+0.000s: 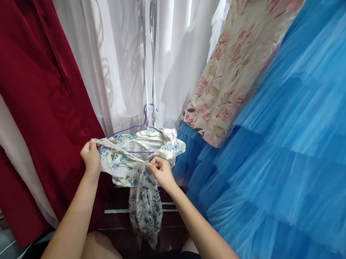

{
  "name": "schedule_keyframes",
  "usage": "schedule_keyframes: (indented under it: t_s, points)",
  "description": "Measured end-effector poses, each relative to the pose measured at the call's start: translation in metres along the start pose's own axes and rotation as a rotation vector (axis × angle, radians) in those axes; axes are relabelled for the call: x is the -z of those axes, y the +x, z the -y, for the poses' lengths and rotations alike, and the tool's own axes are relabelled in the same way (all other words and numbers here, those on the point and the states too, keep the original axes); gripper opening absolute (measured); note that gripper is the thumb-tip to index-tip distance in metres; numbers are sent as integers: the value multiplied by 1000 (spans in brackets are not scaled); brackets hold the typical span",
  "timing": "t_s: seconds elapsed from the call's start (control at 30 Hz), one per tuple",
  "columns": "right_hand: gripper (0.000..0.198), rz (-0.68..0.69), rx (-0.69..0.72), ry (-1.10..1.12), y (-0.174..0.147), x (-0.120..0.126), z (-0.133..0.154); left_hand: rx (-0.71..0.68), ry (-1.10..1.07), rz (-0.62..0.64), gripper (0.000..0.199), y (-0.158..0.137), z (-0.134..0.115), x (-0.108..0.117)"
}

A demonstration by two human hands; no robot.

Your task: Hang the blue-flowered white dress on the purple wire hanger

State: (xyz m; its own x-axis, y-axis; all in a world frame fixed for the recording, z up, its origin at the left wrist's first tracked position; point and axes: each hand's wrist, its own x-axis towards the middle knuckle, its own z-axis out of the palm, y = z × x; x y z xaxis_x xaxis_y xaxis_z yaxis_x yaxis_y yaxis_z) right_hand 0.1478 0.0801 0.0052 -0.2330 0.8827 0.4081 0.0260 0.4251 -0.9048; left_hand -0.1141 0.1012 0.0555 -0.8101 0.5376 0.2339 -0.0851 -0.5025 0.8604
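Note:
A light floral garment (117, 163) in white, blue and yellow hangs in front of me on a thin purple hanger (127, 128). My left hand (91, 156) pinches its left edge, fingers closed on the fabric. With thumb and fingertips, my right hand (161, 171) grips the fabric near the middle, where the opening gathers. The cloth between both hands is pulled taut. Below the right hand, the rest of the garment drops in a narrow, shaded length. Part of the hanger is covered by the fabric, and its hook shows above.
White curtains (121, 58) hang behind, with pale vertical straps (149, 48) near the hook. Dark red fabric (56, 101) hangs on the left. A beige cloth with pink flowers (217, 85) and a tiered blue tulle dress (289, 157) fill the right. Dark flooring (117, 222) lies below.

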Motion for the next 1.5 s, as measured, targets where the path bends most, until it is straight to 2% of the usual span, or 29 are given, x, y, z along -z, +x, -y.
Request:
schedule_keyframes:
  t_s: [0.07, 0.1, 0.23, 0.33, 0.43, 0.5, 0.57, 0.63, 0.7, 0.77, 0.83, 0.9, 0.97, 1.0, 1.07, 1.13, 1.17, 1.23, 1.33, 1.43, 1.5]
  points:
    - [23, -5, -4, 29, -8, 5, 0, 288, -124, -33, 23, -8, 24, 8]
    - [23, -22, -8, 49, -11, 9, -2, 367, -138, -16, 23, -17, 36, 11]
    - [26, -143, -28, 40, -25, 34, -25, 559, -167, 139, 13, -79, 71, 24]
    - [25, -206, -32, -77, -38, 52, -49, 669, -199, 304, 12, -127, 76, 29]
    - [17, -117, -70, -196, -52, 63, -59, 644, -277, 492, 25, -165, 64, 21]
    - [6, 63, -81, -210, -60, 65, -53, 531, -279, 620, 28, -183, 52, 11]
    - [23, 295, -100, -116, -68, 62, -41, 385, -173, 757, 28, -196, 42, 0]
    - [33, 415, -137, 65, -76, 56, -28, 261, -30, 910, 27, -204, 37, -8]
    - [30, 373, -188, 237, -81, 48, -17, 203, 51, 1009, 41, -208, 37, -10]
    - [22, 303, -232, 316, -83, 46, -10, 239, 64, 1075, 63, -210, 41, -6]
    - [15, 320, -276, 289, -80, 55, -6, 387, 71, 1174, 61, -212, 47, 3]
    - [13, 347, -296, 193, -71, 77, -2, 532, 132, 1330, 52, -214, 52, 16]
    - [14, 298, -277, 85, -54, 108, 5, 508, 259, 1432, 44, -215, 56, 27]
    - [15, 228, -242, 45, -42, 124, 8, 432, 333, 1438, 41, -214, 57, 31]
    - [14, 62, -151, -9, -11, 155, 16, 244, 448, 1361, 36, -209, 57, 33]
    - [16, -83, -57, -11, 26, 175, 23, 101, 496, 1246, 37, -200, 53, 28]
    - [17, -100, -44, 2, 46, 179, 25, 49, 499, 1203, 37, -194, 51, 23]
    - [16, -103, -44, 26, 80, 175, 27, -30, 486, 1149, 36, -181, 44, 12]
    - [8, -12, -113, 58, 114, 150, 24, -68, 419, 1053, 30, -159, 32, 0]
    - [17, 137, -214, 105, 121, 123, 19, -8, 328, 889, 26, -129, 20, 3]
    - [22, 239, -272, 165, 117, 113, 17, 49, 318, 832, 29, -104, 14, 13]
